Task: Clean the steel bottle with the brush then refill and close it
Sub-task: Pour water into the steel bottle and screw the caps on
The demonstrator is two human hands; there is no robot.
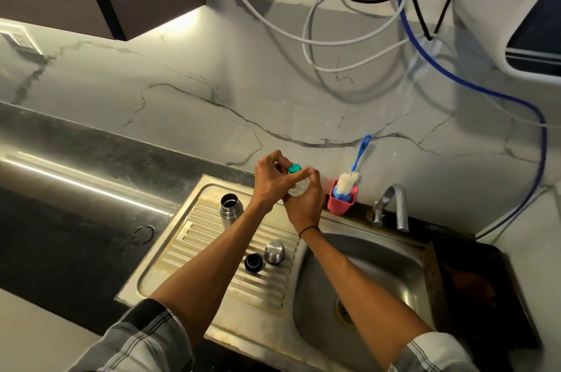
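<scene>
The steel bottle (230, 210) stood upright and uncapped on the ribbed drainboard (212, 250) of the sink, at its far end, its long axis vertical and its open mouth pointing up; its steel cup lid (274, 251) and black inner stopper (253, 262) lay side by side on the drainboard nearer the person, well apart from the bottle; so the opening was done. The brush (349, 182) was untouched, head down in a pink holder (341, 201) against the wall, its blue handle leaning up and to the right; scrubbing, rinsing, refilling and closing all appeared left to do. Both hands were raised behind the sink around a small clear bottle with a teal cap (294, 169), probably soap; the right hand (303, 204) had its fingers wrapped round the body from below, and the left hand (273, 183) had its fingers curled at the cap, seemingly pinching it, though whether to twist it I cannot tell. The tap (394, 207) showed no water running.
</scene>
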